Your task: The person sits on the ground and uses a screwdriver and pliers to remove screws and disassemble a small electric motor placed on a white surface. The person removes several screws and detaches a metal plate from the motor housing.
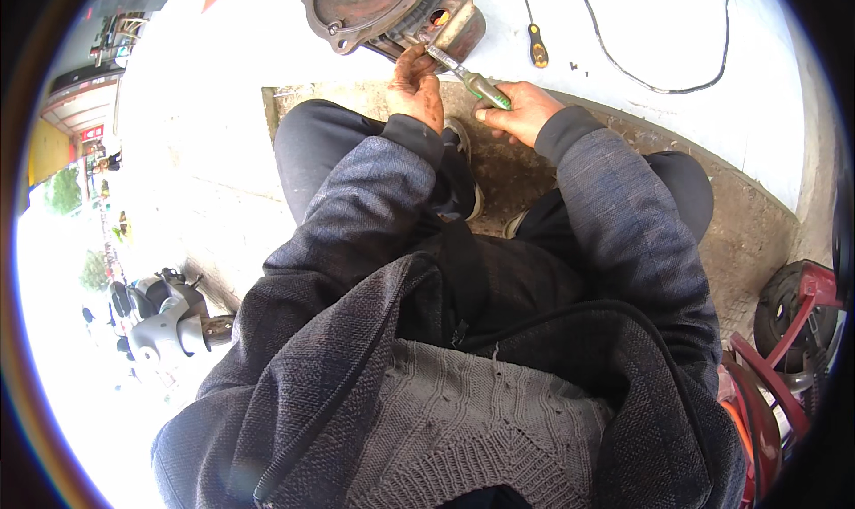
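A greasy motor-like unit (383,15) with a round flange and a toothed shaft lies on the white sheet at the top. On its near side is an open box-shaped part (459,30) with a bit of orange inside. My right hand (524,113) is closed round the green grip of a ratchet wrench (481,89), whose metal head reaches to that box. Blackened with grease, my left hand (416,86) has its fingers bent closed at the wrench's head, against the unit. The fingertips hide the spot where the head meets the unit.
A yellow-and-black screwdriver (536,46) lies right of the unit, with small dark pieces (579,67) beside it. Farther right a black cable (659,90) curves over the sheet. Red metal frames and a wheel (788,313) stand at the right; a parked scooter (169,326) is at the left.
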